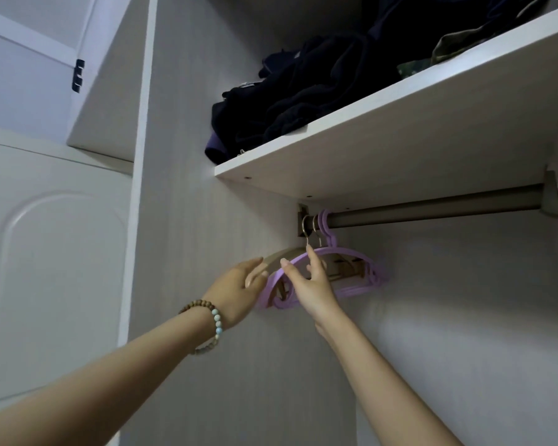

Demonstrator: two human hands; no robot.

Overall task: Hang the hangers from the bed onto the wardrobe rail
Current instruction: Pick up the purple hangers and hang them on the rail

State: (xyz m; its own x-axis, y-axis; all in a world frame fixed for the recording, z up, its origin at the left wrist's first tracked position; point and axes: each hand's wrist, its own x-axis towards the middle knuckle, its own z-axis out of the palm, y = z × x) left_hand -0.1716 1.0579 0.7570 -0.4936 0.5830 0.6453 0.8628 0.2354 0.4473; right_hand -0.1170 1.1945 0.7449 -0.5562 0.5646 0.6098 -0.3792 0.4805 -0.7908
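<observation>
A grey metal wardrobe rail [432, 209] runs under a white shelf. At its left end hang several hangers bunched together: purple plastic hangers [364, 278] and beige wooden hangers [279, 255] with metal hooks [306, 225]. My left hand [240, 291], with a bead bracelet on the wrist, touches the left end of the bunch with fingers spread. My right hand [310, 281] is in front of the hangers, fingers apart, its index finger raised toward the metal hook stems. Neither hand is closed around a hanger.
The white shelf [384, 149] above the rail carries a pile of dark folded clothes [303, 94]. The wardrobe's side panel [181, 188] stands just left of the hangers. A white door [55, 268] is further left. To the right of the hangers the rail is bare.
</observation>
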